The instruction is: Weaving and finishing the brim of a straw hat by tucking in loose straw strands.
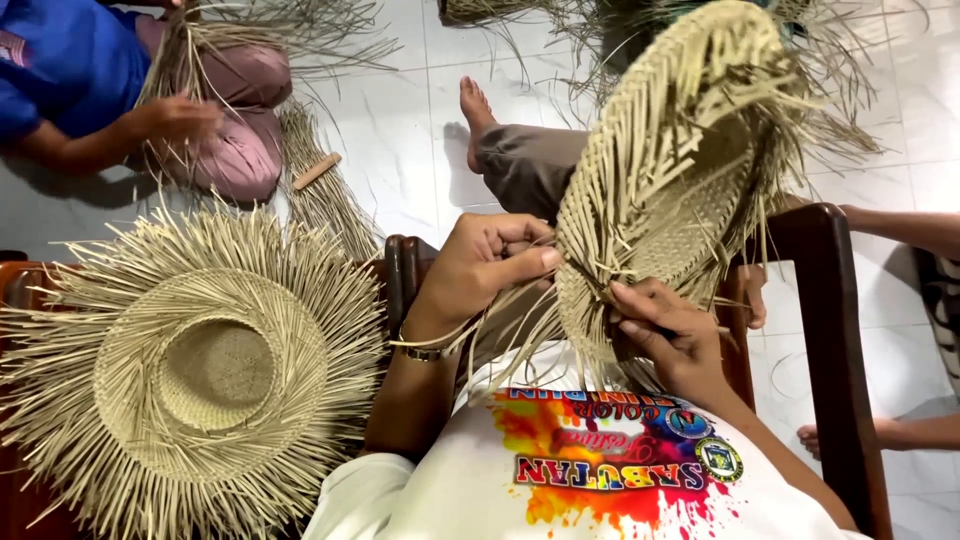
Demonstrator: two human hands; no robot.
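Note:
I hold a half-woven straw hat (668, 170) upright over my lap, its loose strands sticking out along the edge. My left hand (487, 262) is closed on the hat's near rim, thumb pressing the weave and several loose strands trailing below it. My right hand (667, 328) pinches strands at the bottom of the rim, just right of the left hand. A bracelet sits on my left wrist.
A second unfinished straw hat (205, 372) with a spiky fringe lies on the wooden chair at the left. Wooden armrests (832, 330) flank me. A person in blue (80, 80) works straw on the white tiled floor at the top left. Another person's arm and foot show at the right.

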